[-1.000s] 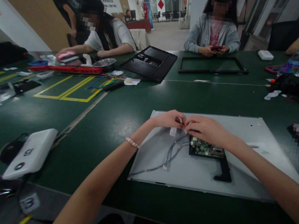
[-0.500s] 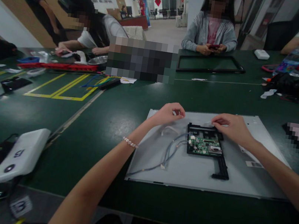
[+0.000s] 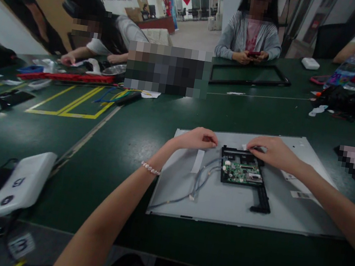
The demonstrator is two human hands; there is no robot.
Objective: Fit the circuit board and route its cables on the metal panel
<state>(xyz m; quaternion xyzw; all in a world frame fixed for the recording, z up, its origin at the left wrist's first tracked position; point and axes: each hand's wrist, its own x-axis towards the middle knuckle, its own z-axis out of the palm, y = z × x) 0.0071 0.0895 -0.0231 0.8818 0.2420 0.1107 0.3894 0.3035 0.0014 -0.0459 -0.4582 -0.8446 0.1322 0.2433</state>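
One flat, pale-grey rectangular panel (image 3: 219, 208) lies on a dark green table (image 3: 133, 157); it bears a black plastic bracket (image 3: 263, 199) with a green circuit board (image 3: 241, 173). Left hand (image 3: 196, 139): fingers curled over a narrow white strip (image 3: 197, 162), grip indeterminable. Right hand (image 3: 268, 151): fingertips pinch a small white scrap (image 3: 244, 147) by the bracket's far edge.
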